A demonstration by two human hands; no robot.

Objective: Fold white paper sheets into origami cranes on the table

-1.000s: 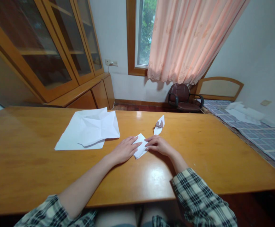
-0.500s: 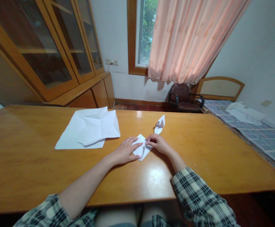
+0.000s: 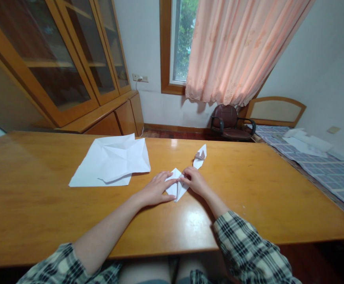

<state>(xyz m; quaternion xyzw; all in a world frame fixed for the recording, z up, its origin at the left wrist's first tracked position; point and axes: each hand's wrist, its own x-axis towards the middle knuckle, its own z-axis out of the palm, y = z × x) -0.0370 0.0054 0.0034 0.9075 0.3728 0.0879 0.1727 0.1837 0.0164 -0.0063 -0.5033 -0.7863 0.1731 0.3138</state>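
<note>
A small folded white paper piece (image 3: 175, 185) lies on the wooden table (image 3: 41, 205) in front of me. My left hand (image 3: 155, 189) lies flat on its left part, fingers stretched out and pressing it down. My right hand (image 3: 193, 181) is at its right edge, fingertips pinched on a flap of the paper. Just beyond my right hand sits a finished folded paper figure (image 3: 199, 156), white with a brownish patch.
Creased white paper sheets (image 3: 111, 160) lie on the table to the left. A glass-door cabinet (image 3: 56, 59) stands at the left wall. A dark office chair (image 3: 228, 122) sits under the pink curtain (image 3: 233, 47). A bed (image 3: 316, 157) runs along the right.
My right hand has moved slightly left and curled, folding the paper's right flap inward. The paper's shape has changed from a slab to a pointed form. My left hand stays put.
</note>
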